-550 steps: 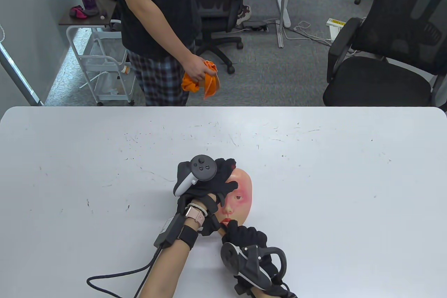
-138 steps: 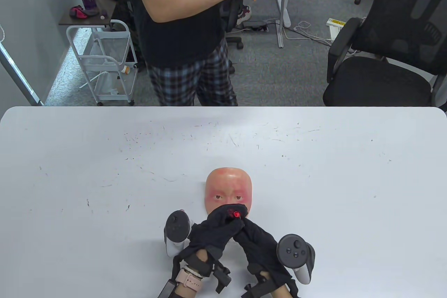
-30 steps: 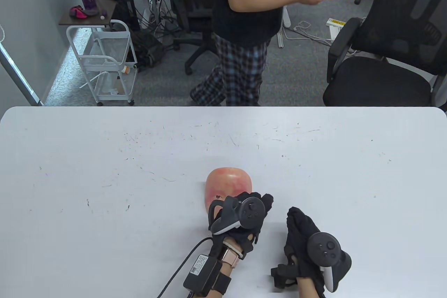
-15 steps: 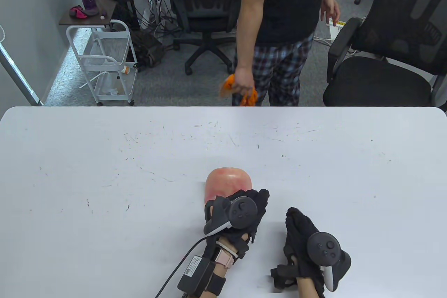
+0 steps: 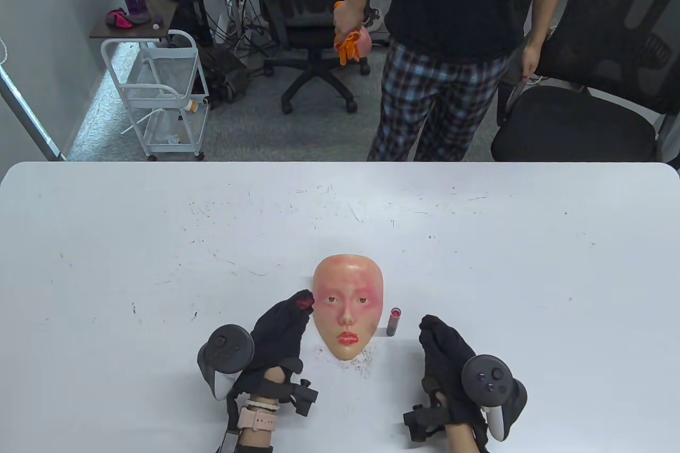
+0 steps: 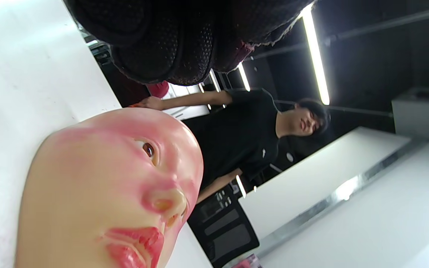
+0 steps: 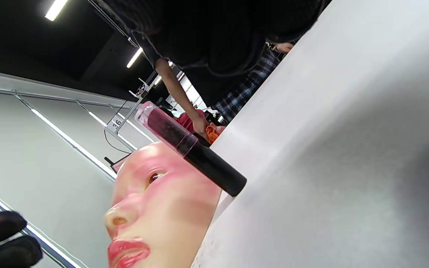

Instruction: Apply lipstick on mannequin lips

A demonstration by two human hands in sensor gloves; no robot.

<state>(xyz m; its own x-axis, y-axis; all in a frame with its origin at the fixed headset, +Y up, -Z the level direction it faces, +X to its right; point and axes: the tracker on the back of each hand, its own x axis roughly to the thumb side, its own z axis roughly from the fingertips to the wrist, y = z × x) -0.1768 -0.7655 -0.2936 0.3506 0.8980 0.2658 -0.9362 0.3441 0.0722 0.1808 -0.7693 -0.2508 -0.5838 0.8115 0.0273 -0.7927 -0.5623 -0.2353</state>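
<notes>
The mannequin face [image 5: 348, 304] lies face up on the white table [image 5: 159, 240], chin toward me, with red lips [image 5: 348, 339] and pink smears on cheeks and brow. The lipstick tube [image 5: 393, 321], clear cap over a black base, stands upright on the table just right of the face. My left hand [image 5: 300, 308] rests on the table left of the face, empty, with red stain on the fingertips. My right hand [image 5: 431, 328] rests right of the tube, empty, not touching it. The face [image 6: 99, 178] fills the left wrist view. The right wrist view shows the tube [image 7: 188, 147] and the lips [image 7: 127, 251].
A bystander [image 5: 451, 49] stands past the far table edge holding an orange cloth [image 5: 348, 46]. A black office chair [image 5: 579, 118] is at the back right, a white cart [image 5: 159, 97] at the back left. Grey crumbs [image 5: 364, 360] lie by the chin.
My left hand has come off the face and moved to its left, uncovering it. The lipstick tube now shows standing right of the face. The bystander has stepped right.
</notes>
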